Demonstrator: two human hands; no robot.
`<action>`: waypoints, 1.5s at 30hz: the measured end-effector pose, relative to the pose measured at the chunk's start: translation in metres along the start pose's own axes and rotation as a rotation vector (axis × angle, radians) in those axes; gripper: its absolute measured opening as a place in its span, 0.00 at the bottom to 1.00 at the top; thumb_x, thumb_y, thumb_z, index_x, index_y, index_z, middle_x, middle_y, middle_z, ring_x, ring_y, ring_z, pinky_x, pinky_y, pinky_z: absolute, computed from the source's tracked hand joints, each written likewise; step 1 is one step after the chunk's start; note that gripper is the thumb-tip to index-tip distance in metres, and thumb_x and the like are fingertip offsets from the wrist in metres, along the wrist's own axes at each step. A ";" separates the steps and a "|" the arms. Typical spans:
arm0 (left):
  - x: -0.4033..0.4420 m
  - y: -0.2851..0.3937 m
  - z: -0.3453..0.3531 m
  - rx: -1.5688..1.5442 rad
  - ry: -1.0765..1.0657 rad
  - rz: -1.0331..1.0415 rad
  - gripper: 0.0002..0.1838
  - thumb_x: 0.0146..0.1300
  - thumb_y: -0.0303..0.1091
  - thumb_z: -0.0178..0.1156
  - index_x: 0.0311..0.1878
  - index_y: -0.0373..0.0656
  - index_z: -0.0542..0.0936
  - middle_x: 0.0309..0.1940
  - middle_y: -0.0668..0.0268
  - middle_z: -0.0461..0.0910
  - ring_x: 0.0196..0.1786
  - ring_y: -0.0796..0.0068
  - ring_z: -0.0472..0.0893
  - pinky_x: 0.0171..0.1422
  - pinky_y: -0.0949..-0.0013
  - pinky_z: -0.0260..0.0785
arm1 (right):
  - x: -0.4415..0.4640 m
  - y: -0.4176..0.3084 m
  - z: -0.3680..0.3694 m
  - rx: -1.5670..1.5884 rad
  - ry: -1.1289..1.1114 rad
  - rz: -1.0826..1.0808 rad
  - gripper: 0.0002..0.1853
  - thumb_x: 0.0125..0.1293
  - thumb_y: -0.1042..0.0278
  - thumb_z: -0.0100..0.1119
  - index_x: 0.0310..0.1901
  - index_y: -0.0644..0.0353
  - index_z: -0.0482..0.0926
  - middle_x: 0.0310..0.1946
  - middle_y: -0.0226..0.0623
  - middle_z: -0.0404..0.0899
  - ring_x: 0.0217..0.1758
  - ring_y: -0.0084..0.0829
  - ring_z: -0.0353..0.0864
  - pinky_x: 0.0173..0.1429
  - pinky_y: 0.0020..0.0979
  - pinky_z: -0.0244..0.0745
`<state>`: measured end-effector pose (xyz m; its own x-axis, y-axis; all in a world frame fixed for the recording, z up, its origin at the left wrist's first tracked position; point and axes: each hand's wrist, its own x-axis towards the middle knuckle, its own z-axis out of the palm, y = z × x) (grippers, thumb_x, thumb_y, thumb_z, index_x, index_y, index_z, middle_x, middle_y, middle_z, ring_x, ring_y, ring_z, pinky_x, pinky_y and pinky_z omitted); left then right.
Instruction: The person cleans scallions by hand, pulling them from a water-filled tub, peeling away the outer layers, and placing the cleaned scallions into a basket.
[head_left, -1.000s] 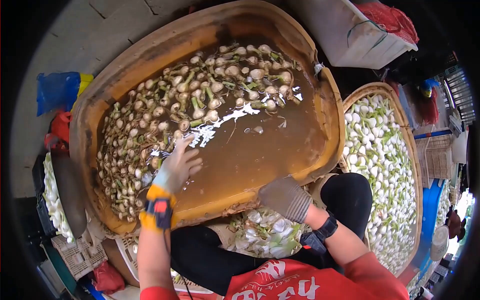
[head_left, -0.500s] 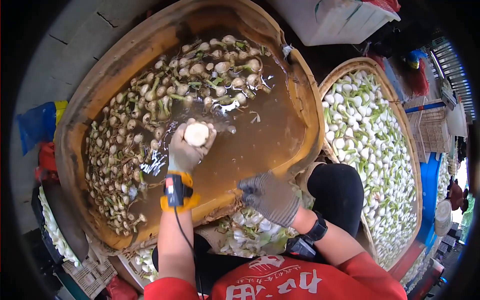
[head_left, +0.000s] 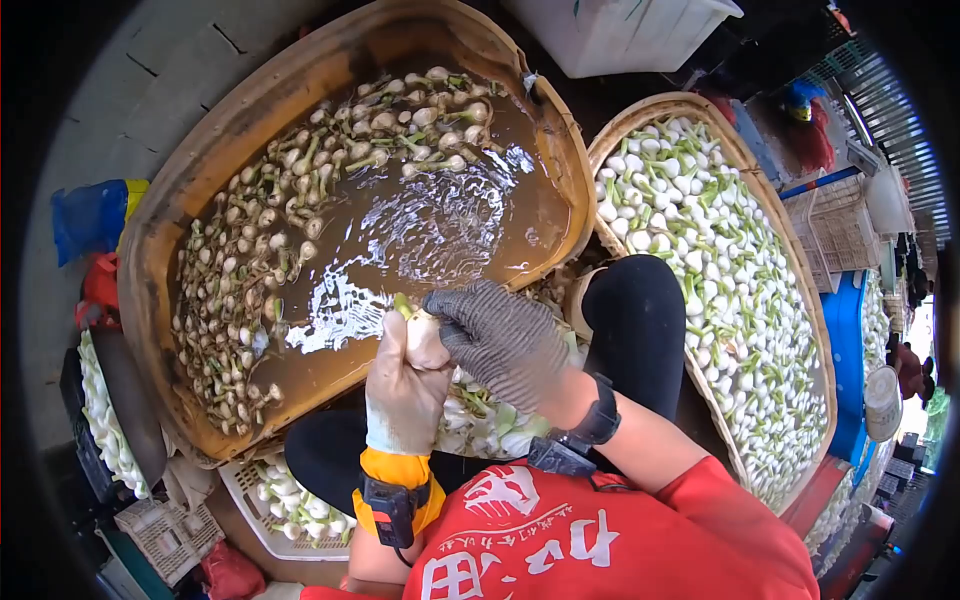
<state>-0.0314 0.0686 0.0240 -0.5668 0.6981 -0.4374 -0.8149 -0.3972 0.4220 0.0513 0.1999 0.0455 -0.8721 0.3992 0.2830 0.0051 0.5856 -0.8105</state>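
My left hand [head_left: 405, 390], in a pale wet glove, holds a garlic bulb [head_left: 425, 340] with a short green stem over the near edge of the tub. Against the same bulb, the fingers of my right hand [head_left: 505, 340], in a grey striped glove, are curled and closed at its side; their tips are partly hidden. Behind both hands is the large tan tub [head_left: 545, 268] of brown water. Unpeeled garlic bulbs [head_left: 225, 320] with roots and stems float along its left and far sides. Stripped skins and leaves [head_left: 480, 420] lie below my hands.
To the right stands a long tub [head_left: 720, 435] full of white, clean bulbs with green stems. A white crate [head_left: 270, 520] of bulbs sits at lower left. A white bin [head_left: 625, 35] is at the back. My knee [head_left: 637, 320] rises between the two tubs.
My left hand has drawn back from over the water toward my body with the bulb. My right hand has moved left to meet it and now touches the bulb. The view has shifted.
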 end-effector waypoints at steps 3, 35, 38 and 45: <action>-0.019 -0.001 0.013 0.064 0.030 -0.022 0.14 0.77 0.45 0.49 0.48 0.43 0.74 0.36 0.72 0.72 0.34 0.81 0.70 0.42 0.75 0.65 | -0.010 -0.011 -0.001 -0.101 0.021 -0.023 0.15 0.61 0.71 0.64 0.50 0.59 0.80 0.43 0.41 0.82 0.43 0.41 0.83 0.47 0.38 0.78; -0.053 -0.012 -0.035 1.002 0.034 0.177 0.12 0.72 0.30 0.49 0.46 0.34 0.79 0.33 0.64 0.82 0.36 0.78 0.82 0.39 0.71 0.76 | -0.025 -0.050 -0.002 -0.169 -0.188 0.201 0.19 0.50 0.53 0.73 0.34 0.59 0.80 0.30 0.41 0.80 0.35 0.38 0.82 0.43 0.37 0.76; -0.045 -0.001 -0.045 0.744 0.188 0.130 0.10 0.73 0.29 0.48 0.44 0.37 0.79 0.34 0.67 0.82 0.31 0.80 0.79 0.35 0.76 0.71 | -0.033 -0.053 -0.011 0.123 -0.167 0.298 0.12 0.51 0.63 0.69 0.34 0.58 0.80 0.31 0.39 0.80 0.36 0.35 0.82 0.45 0.35 0.77; -0.038 0.039 -0.066 0.983 0.085 0.245 0.16 0.74 0.43 0.52 0.48 0.37 0.77 0.32 0.64 0.79 0.32 0.72 0.80 0.33 0.73 0.72 | -0.027 -0.004 -0.090 -0.419 0.624 0.074 0.14 0.53 0.87 0.64 0.38 0.60 0.74 0.38 0.35 0.76 0.39 0.27 0.75 0.49 0.27 0.72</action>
<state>-0.0499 -0.0130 0.0043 -0.7426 0.6037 -0.2899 -0.2367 0.1683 0.9569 0.1188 0.2498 0.0872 -0.4237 0.7002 0.5746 0.3475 0.7115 -0.6108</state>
